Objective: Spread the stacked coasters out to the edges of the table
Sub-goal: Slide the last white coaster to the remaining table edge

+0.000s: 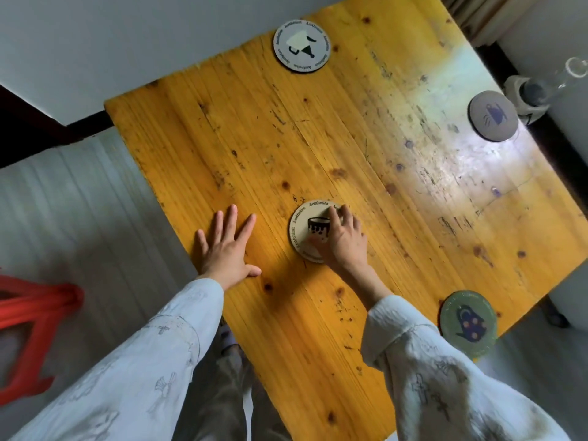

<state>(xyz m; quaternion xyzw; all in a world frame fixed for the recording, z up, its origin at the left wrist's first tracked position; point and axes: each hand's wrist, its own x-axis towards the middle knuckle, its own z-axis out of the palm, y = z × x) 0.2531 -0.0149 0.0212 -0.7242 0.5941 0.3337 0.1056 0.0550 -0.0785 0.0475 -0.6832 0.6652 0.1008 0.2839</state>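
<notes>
A beige round coaster (305, 229) with a dark cup picture lies near the middle of the yellow wooden table (334, 148). My right hand (342, 238) rests on its right half, fingers curled over its rim. Whether more coasters lie under it I cannot tell. My left hand (226, 246) lies flat on the table to its left, fingers spread, holding nothing. A white coaster (302, 46) sits at the far edge. A grey coaster (493, 116) is at the right edge. A green coaster (467, 323) lies near the right front corner.
A red plastic stool (28, 329) stands on the floor at the left. A clear glass object (541, 84) sits beyond the table's right edge. A white wall runs behind the far edge. My legs are below the front edge.
</notes>
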